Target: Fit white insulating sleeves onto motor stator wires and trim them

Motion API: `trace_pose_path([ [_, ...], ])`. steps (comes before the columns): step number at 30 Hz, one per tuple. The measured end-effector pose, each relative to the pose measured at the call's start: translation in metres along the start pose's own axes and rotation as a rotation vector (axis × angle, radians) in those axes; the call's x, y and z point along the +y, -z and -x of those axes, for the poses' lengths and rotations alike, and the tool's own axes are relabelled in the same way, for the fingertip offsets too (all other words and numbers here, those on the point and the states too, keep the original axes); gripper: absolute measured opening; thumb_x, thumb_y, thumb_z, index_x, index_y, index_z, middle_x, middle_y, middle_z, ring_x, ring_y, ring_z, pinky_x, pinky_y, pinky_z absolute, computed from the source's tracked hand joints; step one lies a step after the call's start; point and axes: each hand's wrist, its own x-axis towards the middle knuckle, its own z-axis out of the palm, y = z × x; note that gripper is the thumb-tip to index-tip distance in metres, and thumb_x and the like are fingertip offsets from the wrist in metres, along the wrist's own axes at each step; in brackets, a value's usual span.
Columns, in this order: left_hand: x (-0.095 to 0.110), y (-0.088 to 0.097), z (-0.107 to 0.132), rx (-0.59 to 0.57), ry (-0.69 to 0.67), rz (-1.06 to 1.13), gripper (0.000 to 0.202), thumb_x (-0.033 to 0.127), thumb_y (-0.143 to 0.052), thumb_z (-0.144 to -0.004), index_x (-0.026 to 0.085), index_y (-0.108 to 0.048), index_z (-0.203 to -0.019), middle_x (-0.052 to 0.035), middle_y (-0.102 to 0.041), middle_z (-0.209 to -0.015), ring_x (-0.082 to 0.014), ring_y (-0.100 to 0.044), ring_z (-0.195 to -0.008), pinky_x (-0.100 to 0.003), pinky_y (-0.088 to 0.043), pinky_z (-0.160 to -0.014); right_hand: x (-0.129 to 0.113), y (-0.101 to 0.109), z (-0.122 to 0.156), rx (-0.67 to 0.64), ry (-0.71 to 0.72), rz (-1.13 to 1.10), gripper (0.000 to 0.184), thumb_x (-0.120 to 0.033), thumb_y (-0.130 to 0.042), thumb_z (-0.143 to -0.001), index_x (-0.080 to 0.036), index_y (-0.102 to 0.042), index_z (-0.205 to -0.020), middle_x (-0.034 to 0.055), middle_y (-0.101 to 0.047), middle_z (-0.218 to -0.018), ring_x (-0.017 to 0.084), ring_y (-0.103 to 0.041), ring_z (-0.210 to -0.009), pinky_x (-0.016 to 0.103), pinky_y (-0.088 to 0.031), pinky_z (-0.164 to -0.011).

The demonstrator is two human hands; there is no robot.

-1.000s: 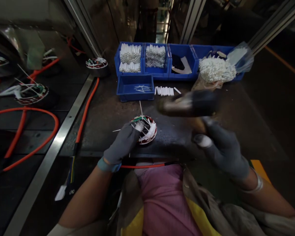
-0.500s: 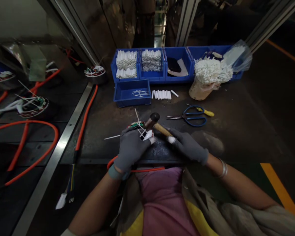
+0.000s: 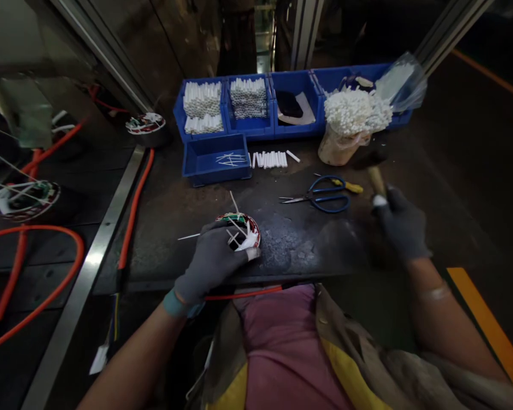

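From the head view, the gloved left hand [image 3: 211, 265] curls over a cable-tied wire ring [image 3: 238, 218], pinning it steady on the dark surface [image 3: 301, 250], though its fingers are partly hidden. The right hand [image 3: 399, 225] grips a wooden hammer handle [image 3: 377, 181], raised clear of the ring, with blue-handled scissors [image 3: 331, 200] lying nearby, within easy reach.
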Motion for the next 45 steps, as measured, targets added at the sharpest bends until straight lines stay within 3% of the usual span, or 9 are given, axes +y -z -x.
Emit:
trace_pose_path([
  [5,-0.004,0.004,-0.005,-0.044,-0.059,-0.014,0.028,0.049,-0.073,-0.084,0.022,-0.076,-0.092,-0.0047,-0.077,-0.096,-0.0262,-0.07,-0.095,-0.042,-0.052,-0.096,0.025,-0.003,-0.051,0.01,-0.067,0.38,0.053,-0.035,-0.06,-0.098,-0.014,-0.061,-0.147,0.0267,-0.072,-0.109,0.034,-0.067,-0.09,0.04,-0.04,-0.073],
  [11,-0.001,0.011,-0.006,-0.053,-0.113,0.011,0.036,0.045,-0.051,-0.1,0.021,-0.076,-0.09,-0.0049,-0.077,-0.099,-0.0251,-0.07,-0.098,-0.041,-0.052,-0.097,-0.02,-0.016,-0.051,0.046,0.268,0.152,0.038,-0.025,-0.062,-0.094,-0.015,-0.073,-0.13,0.0192,-0.071,-0.119,0.032,-0.065,-0.103,0.038,-0.046,-0.083],
  [17,0.012,0.004,-0.003,0.012,0.013,-0.077,0.036,0.05,-0.058,-0.096,0.021,-0.078,-0.091,-0.006,-0.078,-0.094,-0.0273,-0.071,-0.095,-0.043,-0.053,-0.093,-0.084,-0.027,-0.023,-0.288,0.56,-0.199,0.032,-0.026,-0.06,-0.097,-0.017,-0.075,-0.124,0.0128,-0.073,-0.122,0.03,-0.067,-0.109,0.043,-0.05,-0.095],
  [22,0.016,-0.005,0.003,0.092,-0.016,-0.139,0.019,0.04,-0.071,-0.088,0.022,-0.078,-0.09,-0.0049,-0.079,-0.096,-0.0292,-0.07,-0.097,-0.044,-0.051,-0.089,-0.125,-0.059,0.038,-0.626,0.661,-0.526,0.037,-0.03,-0.056,-0.101,-0.02,-0.067,-0.135,0.0102,-0.071,-0.129,0.027,-0.066,-0.117,0.042,-0.05,-0.1],
  [26,0.017,-0.007,0.003,0.083,-0.079,-0.162,0.014,0.032,-0.072,-0.086,0.02,-0.073,-0.078,-0.0041,-0.076,-0.083,-0.027,-0.068,-0.082,-0.042,-0.049,-0.078,-0.145,-0.078,0.077,-0.669,0.608,-0.63,0.042,-0.025,-0.053,-0.102,-0.021,-0.061,-0.144,0.0115,-0.071,-0.126,0.026,-0.064,-0.114,0.041,-0.051,-0.096],
  [30,0.017,-0.006,0.001,0.108,-0.101,-0.13,0.01,0.029,-0.074,-0.083,0.021,-0.071,-0.079,-0.0034,-0.075,-0.082,-0.0275,-0.068,-0.084,-0.042,-0.05,-0.077,-0.155,-0.077,0.086,-0.68,0.518,-0.653,0.036,-0.027,-0.053,-0.104,-0.024,-0.065,-0.138,0.0087,-0.072,-0.114,0.025,-0.066,-0.103,0.038,-0.051,-0.088],
  [35,0.015,-0.005,-0.001,0.134,-0.168,-0.102,0.008,0.027,-0.074,-0.084,0.02,-0.071,-0.086,-0.0041,-0.076,-0.087,-0.0272,-0.07,-0.087,-0.043,-0.052,-0.083,-0.158,-0.073,0.075,-0.653,0.653,-0.459,0.035,-0.028,-0.054,-0.103,-0.022,-0.067,-0.135,0.0119,-0.073,-0.109,0.026,-0.066,-0.093,0.037,-0.05,-0.078],
  [41,0.012,-0.007,0.001,0.083,-0.131,-0.123,0.014,0.027,-0.082,-0.077,0.022,-0.074,-0.087,-0.004,-0.078,-0.094,-0.0316,-0.07,-0.097,-0.049,-0.052,-0.091,-0.151,-0.084,0.051,-0.835,0.444,-0.744,0.042,-0.038,-0.078,-0.091,-0.025,-0.069,-0.13,0.0041,-0.073,-0.116,0.024,-0.068,-0.104,0.035,-0.051,-0.091],
  [45,0.011,-0.008,0.002,0.1,-0.122,-0.111,0.01,0.03,-0.079,-0.082,0.023,-0.075,-0.088,-0.0055,-0.078,-0.095,-0.0299,-0.071,-0.094,-0.047,-0.054,-0.089,-0.151,-0.089,0.036,-0.869,0.578,-0.748,0.048,-0.044,-0.078,-0.091,-0.026,-0.068,-0.135,0.0053,-0.072,-0.114,0.025,-0.066,-0.104,0.036,-0.049,-0.091],
])
